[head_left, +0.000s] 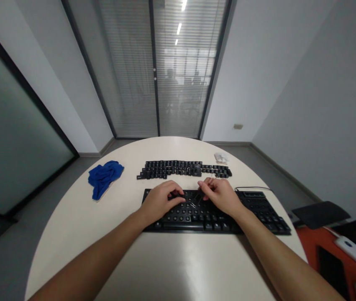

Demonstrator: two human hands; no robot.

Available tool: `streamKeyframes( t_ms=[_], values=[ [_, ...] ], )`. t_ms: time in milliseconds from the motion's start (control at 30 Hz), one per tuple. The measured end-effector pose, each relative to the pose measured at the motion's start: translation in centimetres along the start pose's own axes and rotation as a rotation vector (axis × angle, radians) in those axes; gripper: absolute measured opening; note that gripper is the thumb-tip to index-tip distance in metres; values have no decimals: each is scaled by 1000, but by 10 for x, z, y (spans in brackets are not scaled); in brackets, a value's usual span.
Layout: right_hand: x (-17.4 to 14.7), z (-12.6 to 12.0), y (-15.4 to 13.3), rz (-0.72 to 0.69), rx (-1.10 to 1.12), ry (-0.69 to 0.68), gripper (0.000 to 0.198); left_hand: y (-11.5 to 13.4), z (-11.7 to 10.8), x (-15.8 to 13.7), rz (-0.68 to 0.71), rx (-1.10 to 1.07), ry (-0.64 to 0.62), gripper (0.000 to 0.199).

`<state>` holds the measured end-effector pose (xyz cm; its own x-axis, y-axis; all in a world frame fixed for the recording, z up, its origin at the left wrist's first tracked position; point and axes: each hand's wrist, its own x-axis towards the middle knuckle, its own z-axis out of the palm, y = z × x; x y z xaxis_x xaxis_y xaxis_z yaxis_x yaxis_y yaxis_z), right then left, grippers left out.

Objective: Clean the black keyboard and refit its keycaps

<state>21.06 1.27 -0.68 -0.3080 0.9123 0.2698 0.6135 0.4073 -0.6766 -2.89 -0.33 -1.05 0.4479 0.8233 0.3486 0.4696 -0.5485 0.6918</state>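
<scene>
Centrally, black keyboard (193,222): flat on the pale bench (152,267) under both my hands, bare switch posts (181,218) across its left and middle, seated keys (217,226) along the bottom and right.
Wire keycap puller (193,205): closed in the fingers of my right hand (223,195), wires angled down over the posts; whether they touch, I cannot tell.
Left hand (160,200): curled over the keyboard's left part, thumb and forefinger slightly parted, nothing visible between them.
Loose keycaps (178,168): close rows just beyond the keyboard.
Crumpled clear bag (221,158): behind their right end.
Black cable (253,187): along the keyboard's back right.
Blue cloth (105,175): rumpled, well off to my left.
</scene>
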Motion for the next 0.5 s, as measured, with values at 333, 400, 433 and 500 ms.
streamKeyframes(
  t_ms=[333, 400, 433, 500],
  values=[
    [-1, 2, -3, 1, -54, -68, 43, -24, -21, 25, -75, 211, 157, 9],
    [-1, 2, -4, 6, -54, -68, 42, -22, -23, 34, -53, 357, 161, 9],
    [-1, 2, -4, 5, -55, -67, 43, -22, -24, 38, -41, 437, 149, 9],
    [-1, 1, -4, 4, -58, -64, 43, -22, -24, 45, -18, 564, 131, 9]
  ],
)
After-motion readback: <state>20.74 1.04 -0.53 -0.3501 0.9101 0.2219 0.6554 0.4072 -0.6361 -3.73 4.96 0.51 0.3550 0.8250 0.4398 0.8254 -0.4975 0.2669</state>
